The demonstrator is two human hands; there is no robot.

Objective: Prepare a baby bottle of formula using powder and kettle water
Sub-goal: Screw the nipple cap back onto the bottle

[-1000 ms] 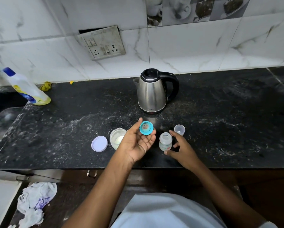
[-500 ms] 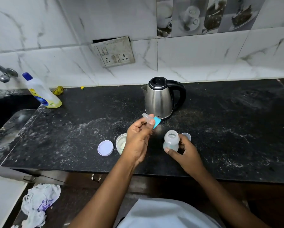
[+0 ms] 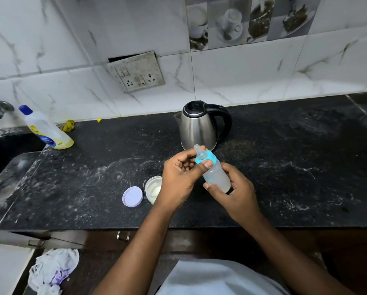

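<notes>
While your right hand [image 3: 235,194] wraps the clear plastic baby bottle [image 3: 217,177], its neck tilts toward your left fingers [image 3: 185,156], curled round the teal screw-on teat ring [image 3: 209,159].

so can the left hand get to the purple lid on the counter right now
Probably yes, but not freely. The purple lid lies left of the powder jar, nothing over it, close to the left hand. That hand grips the teal collar on the bottle, so it would have to let go first.
</notes>
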